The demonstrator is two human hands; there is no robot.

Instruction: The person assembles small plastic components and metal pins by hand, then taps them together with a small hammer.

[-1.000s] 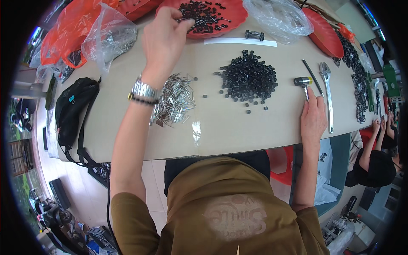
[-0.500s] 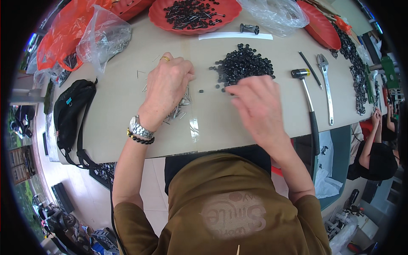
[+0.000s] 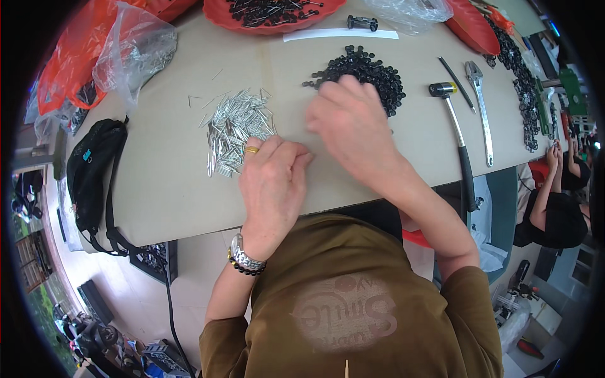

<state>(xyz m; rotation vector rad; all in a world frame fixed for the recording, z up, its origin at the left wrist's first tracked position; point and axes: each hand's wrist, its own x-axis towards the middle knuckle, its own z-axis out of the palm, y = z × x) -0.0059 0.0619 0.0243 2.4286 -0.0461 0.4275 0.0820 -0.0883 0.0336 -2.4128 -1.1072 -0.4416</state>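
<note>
My left hand (image 3: 275,179), with a ring and a wristwatch, is over the near edge of a loose pile of thin silvery pins (image 3: 238,126). Its thumb and forefinger are pressed together; whatever they hold is too small to make out. My right hand (image 3: 354,129) is slightly blurred by motion, its fingers curled together and pointing towards the left hand. It covers the near-left part of a heap of small black round caps (image 3: 381,79). Whether anything sits in its fingertips is hidden.
A red dish (image 3: 271,24) of black-headed pins stands at the back, by a white strip (image 3: 340,35) and a black spool-shaped part (image 3: 362,24). Rightward lie a hammer (image 3: 455,120), a dark rod (image 3: 457,85) and an adjustable wrench (image 3: 482,113). A black pouch (image 3: 94,173) lies left.
My left hand has come back from over the pins towards me, uncovering most of the pile. My right hand has moved left and slightly away from me. The whole view has shifted a little.
</note>
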